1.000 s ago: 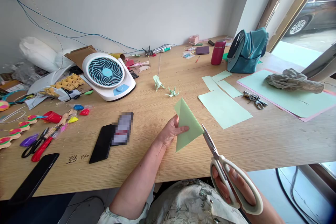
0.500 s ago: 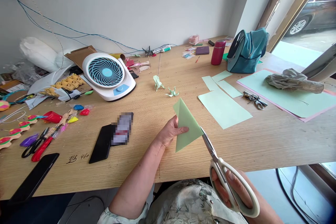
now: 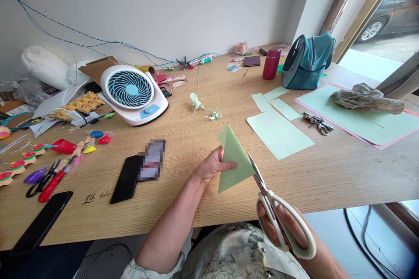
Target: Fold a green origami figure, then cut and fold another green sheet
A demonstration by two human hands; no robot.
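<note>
My left hand (image 3: 211, 166) pinches a folded light-green paper triangle (image 3: 235, 159) and holds it upright above the near edge of the wooden table (image 3: 343, 174). White-handled scissors (image 3: 278, 211) are gripped in my right hand (image 3: 283, 229), fingers through the loops. The blades point up and left, and their tips meet the triangle's right corner. Two small green origami figures (image 3: 204, 108) stand farther back on the table.
Loose green sheets (image 3: 278, 133), keys (image 3: 317, 123) and a large green sheet on pink paper (image 3: 360, 120) lie to the right. A teal bag (image 3: 307, 63), red flask (image 3: 271, 64) and a white desk fan (image 3: 132, 93) stand behind. Phones (image 3: 129, 178), red scissors (image 3: 49, 181) and craft bits lie left.
My right hand has brought the scissors up and left until the blade tips reach the triangle's right corner. My left hand keeps the paper almost in place.
</note>
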